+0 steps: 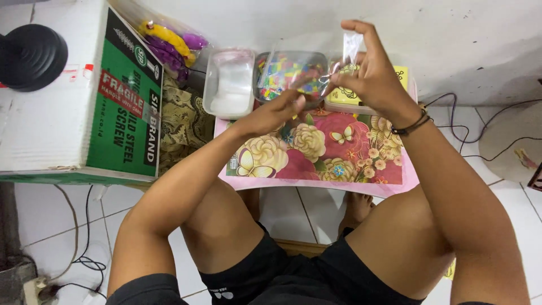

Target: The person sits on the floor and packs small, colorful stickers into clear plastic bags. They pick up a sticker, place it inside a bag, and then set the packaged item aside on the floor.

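Both hands are up over the far edge of the little floral tabletop point(350, 169), working close together. The right hand point(370, 76) is raised toward twelve o'clock, fingers pinched around a small clear plastic bag point(353, 44) that stands up out of its grip. The left hand point(280, 110) reaches in from eight o'clock, fingertips closed together just beside the right hand; something tiny may be pinched there, but motion blur hides it, so what it grips cannot be told. A dark cord bracelet point(412, 125) sits on the right wrist.

Right behind the hands, at twelve o'clock, sits a clear tray of mixed colourful beads point(288, 70), partly covered by the fingers. Just to its left, at eleven o'clock, another clear tray point(230, 85) shows a pale, whitish inside. To the right of the bead tray, a yellow patterned box point(395, 76) peeks out behind the right hand.

Out at nine o'clock stands a big white and green cardboard carton point(84, 101), with a round black object point(31, 56) resting on top. Behind it, at about eleven o'clock, lies a clear bag of purple and yellow pieces point(172, 42). Below, the person's knees and black shorts point(293, 277) fill six o'clock, a bare foot point(357, 208) on the white tiled floor point(293, 206). Cables point(84, 248) trail at seven o'clock.
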